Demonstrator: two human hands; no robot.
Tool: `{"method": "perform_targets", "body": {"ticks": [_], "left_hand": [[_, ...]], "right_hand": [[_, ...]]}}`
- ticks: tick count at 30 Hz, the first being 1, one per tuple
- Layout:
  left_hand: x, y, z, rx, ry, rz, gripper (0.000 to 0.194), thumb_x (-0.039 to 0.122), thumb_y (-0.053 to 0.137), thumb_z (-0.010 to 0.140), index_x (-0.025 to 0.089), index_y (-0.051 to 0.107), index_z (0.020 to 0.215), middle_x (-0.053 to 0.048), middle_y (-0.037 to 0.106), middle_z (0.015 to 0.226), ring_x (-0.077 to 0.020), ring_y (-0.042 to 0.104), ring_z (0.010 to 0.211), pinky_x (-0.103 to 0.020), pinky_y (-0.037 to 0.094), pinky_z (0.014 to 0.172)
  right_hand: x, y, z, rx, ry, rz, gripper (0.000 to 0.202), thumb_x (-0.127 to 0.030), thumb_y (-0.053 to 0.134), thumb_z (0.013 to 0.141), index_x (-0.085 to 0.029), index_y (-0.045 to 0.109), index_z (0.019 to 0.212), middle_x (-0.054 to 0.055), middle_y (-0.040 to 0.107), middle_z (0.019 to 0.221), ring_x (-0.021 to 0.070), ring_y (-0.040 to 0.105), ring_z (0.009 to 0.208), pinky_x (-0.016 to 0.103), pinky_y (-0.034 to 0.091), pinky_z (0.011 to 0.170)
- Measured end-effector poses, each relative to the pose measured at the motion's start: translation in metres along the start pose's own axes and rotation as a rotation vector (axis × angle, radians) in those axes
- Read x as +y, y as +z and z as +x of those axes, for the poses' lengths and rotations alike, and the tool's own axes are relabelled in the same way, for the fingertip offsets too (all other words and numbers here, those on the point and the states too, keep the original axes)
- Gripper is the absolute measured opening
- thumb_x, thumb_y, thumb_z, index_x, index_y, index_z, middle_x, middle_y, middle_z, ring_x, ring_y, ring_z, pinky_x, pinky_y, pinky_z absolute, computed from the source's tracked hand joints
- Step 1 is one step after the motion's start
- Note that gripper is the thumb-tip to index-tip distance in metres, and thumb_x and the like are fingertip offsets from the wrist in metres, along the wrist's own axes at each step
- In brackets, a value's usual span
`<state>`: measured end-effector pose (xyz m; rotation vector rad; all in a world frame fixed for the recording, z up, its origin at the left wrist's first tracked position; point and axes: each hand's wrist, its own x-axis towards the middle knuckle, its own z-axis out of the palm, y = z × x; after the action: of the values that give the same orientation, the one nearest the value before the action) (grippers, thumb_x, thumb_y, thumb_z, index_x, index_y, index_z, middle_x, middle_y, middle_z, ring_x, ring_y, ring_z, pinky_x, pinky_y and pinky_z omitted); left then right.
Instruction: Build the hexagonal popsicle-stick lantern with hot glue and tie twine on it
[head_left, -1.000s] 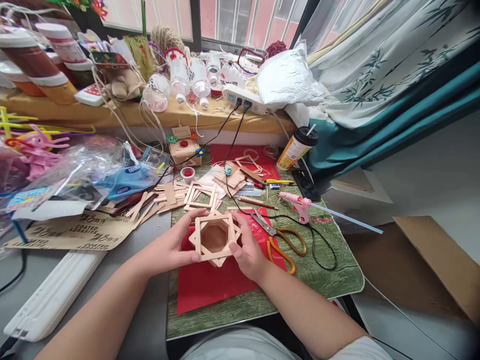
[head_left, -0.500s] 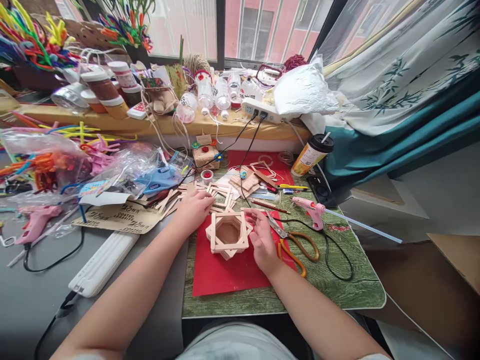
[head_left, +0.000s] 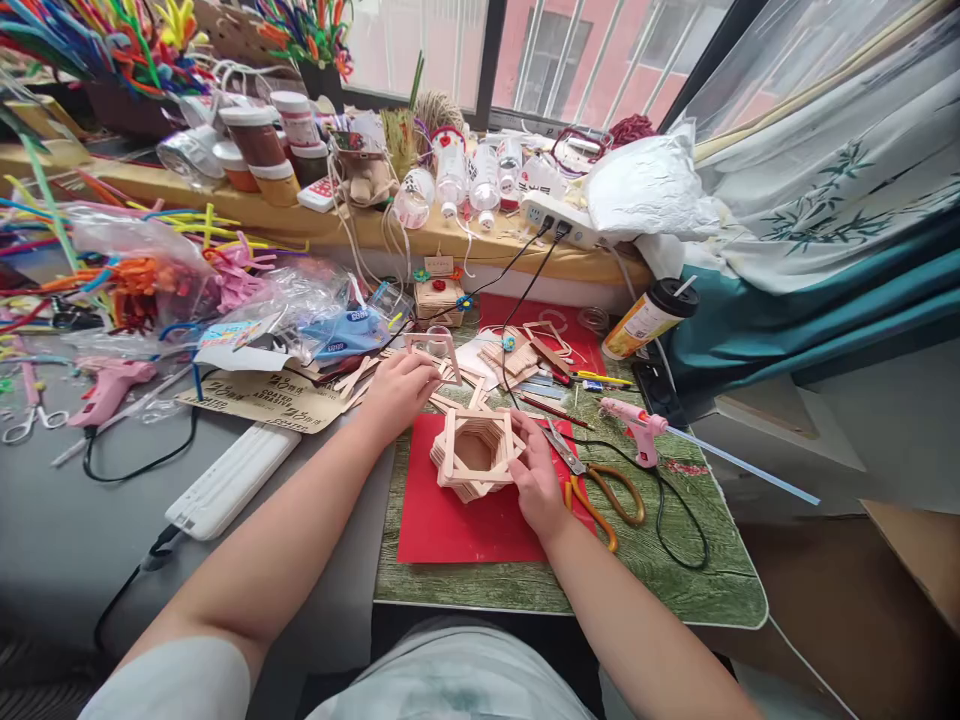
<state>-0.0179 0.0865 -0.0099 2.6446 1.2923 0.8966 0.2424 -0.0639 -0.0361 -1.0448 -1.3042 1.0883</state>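
Note:
A square frame (head_left: 450,352) of craft sticks is held up in my left hand (head_left: 403,393), its fingers closed on the near edge. Below and to the right, a hollow stack of craft-stick squares (head_left: 459,472), turned against each other, rests on the red paper (head_left: 450,540). My right hand (head_left: 538,478) is at the right side of the stack, thumb at the front and fingers behind, gripping its corner. Scissors with orange handles (head_left: 611,495) lie just right of that hand. Loose craft sticks (head_left: 360,378) are scattered behind my left hand.
A pink glue gun (head_left: 637,430) with a long glue stick lies to the right, its cord looping over the green board (head_left: 705,590). A drink cup (head_left: 649,320) stands behind it. Sandpaper (head_left: 262,405) and a white power strip (head_left: 232,485) are at left. Black cables hang from the sill.
My left hand has lifted a stick frame from among the loose sticks. My right fingers have closed in on the stack. The camera view has shifted left.

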Motion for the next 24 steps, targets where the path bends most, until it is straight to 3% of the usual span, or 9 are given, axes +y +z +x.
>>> {"method": "perform_targets", "body": {"ticks": [3,5,10,13,15,16,18,21,24], "left_hand": [[0.002,-0.016,-0.003,0.178,-0.039,-0.083,0.022,0.035,0.054,0.112,0.024,0.072,0.112,-0.008,0.078,0.12,-0.0275,0.066,0.118,-0.046,0.046,0.11],[0.005,-0.024,-0.004,0.212,-0.088,-0.116,0.023,0.036,0.051,0.113,0.023,0.07,0.112,-0.008,0.079,0.116,-0.0269,0.066,0.115,-0.045,0.046,0.108],[0.002,-0.026,-0.006,-0.046,-0.104,-0.021,0.026,0.038,0.053,0.111,0.023,0.07,0.099,-0.01,0.079,0.106,-0.0321,0.065,0.113,-0.048,0.044,0.101],[-0.005,-0.016,-0.008,-0.12,-0.127,0.053,0.023,0.034,0.057,0.106,0.022,0.071,0.092,-0.012,0.08,0.102,-0.0358,0.066,0.11,-0.052,0.042,0.101],[-0.007,-0.011,-0.008,-0.138,-0.124,0.076,0.024,0.034,0.056,0.105,0.022,0.071,0.091,-0.013,0.081,0.103,-0.0357,0.067,0.108,-0.052,0.043,0.1],[-0.008,-0.009,-0.009,-0.147,-0.112,0.085,0.025,0.035,0.056,0.105,0.022,0.072,0.091,-0.014,0.081,0.102,-0.0353,0.068,0.107,-0.051,0.043,0.099],[-0.009,-0.007,-0.009,-0.173,-0.084,0.095,0.028,0.037,0.055,0.105,0.022,0.072,0.088,-0.014,0.081,0.1,-0.0344,0.069,0.105,-0.05,0.043,0.099],[-0.008,-0.006,-0.01,-0.204,-0.06,0.083,0.029,0.035,0.055,0.103,0.022,0.071,0.082,-0.015,0.081,0.096,-0.0347,0.071,0.104,-0.05,0.043,0.097],[-0.006,-0.007,-0.012,-0.211,-0.047,0.064,0.025,0.032,0.058,0.101,0.023,0.071,0.082,-0.013,0.081,0.094,-0.0345,0.072,0.104,-0.049,0.043,0.096]], "right_hand": [[-0.003,0.005,0.002,0.003,-0.03,0.044,0.069,-0.062,0.064,0.101,-0.03,0.048,0.16,0.012,0.054,0.165,0.0356,0.051,0.156,0.057,0.044,0.13],[-0.006,0.008,0.003,0.032,-0.056,0.033,0.067,-0.063,0.063,0.101,-0.028,0.051,0.157,0.013,0.057,0.161,0.0364,0.054,0.153,0.058,0.045,0.129],[-0.023,-0.003,0.005,0.254,-0.19,-0.172,0.046,-0.048,0.061,0.105,-0.03,0.058,0.147,0.012,0.062,0.152,0.0332,0.06,0.143,0.059,0.044,0.128],[-0.039,-0.033,0.019,0.387,-0.271,-0.38,0.045,-0.042,0.064,0.104,-0.03,0.058,0.147,0.012,0.063,0.149,0.0313,0.061,0.14,0.056,0.047,0.125],[-0.049,-0.059,0.035,0.404,-0.213,-0.613,0.045,-0.04,0.061,0.106,-0.027,0.058,0.148,0.014,0.067,0.144,0.0303,0.065,0.132,0.053,0.052,0.118],[-0.052,-0.071,0.045,0.344,-0.142,-0.774,0.044,-0.039,0.058,0.107,-0.024,0.059,0.148,0.015,0.07,0.14,0.0299,0.068,0.128,0.051,0.054,0.114],[-0.055,-0.092,0.064,0.077,0.025,-1.138,0.038,-0.032,0.05,0.109,-0.02,0.068,0.141,0.015,0.074,0.137,0.0284,0.07,0.124,0.046,0.055,0.111],[-0.049,-0.107,0.087,-0.134,0.125,-1.3,0.026,-0.021,0.059,0.104,-0.02,0.082,0.117,0.013,0.081,0.125,0.0282,0.073,0.117,0.04,0.054,0.108],[-0.038,-0.105,0.102,-0.238,0.16,-1.381,0.018,-0.023,0.067,0.101,-0.02,0.084,0.107,0.013,0.083,0.115,0.0283,0.073,0.11,0.037,0.053,0.102]]}}
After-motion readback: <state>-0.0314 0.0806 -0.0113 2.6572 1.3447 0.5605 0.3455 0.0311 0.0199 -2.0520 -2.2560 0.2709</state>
